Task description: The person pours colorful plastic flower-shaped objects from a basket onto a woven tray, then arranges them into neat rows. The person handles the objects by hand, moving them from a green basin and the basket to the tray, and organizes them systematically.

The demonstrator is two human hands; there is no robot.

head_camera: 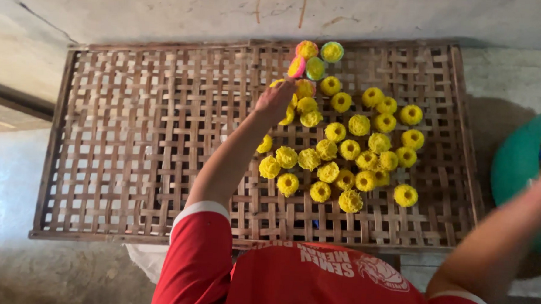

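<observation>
Several yellow flower-shaped pieces (pixel 349 150) lie in a cluster on the right half of a woven bamboo rack (pixel 137 140). At the cluster's far end a few sit in pink and green cups (pixel 315 67). My left hand (pixel 274 101) is stretched out over the cluster's far left side, fingers closed around a yellow piece (pixel 276 83) at their tips. My right forearm (pixel 504 232), blurred, reaches right toward a green basin (pixel 519 163). The right hand itself is past the frame's edge.
The rack rests on a rough concrete floor (pixel 64 271) next to a pale wall (pixel 167 11). Its left half holds no pieces. My red shirt (pixel 301 281) fills the bottom of the view. The basin holds something blue and yellow at its edge.
</observation>
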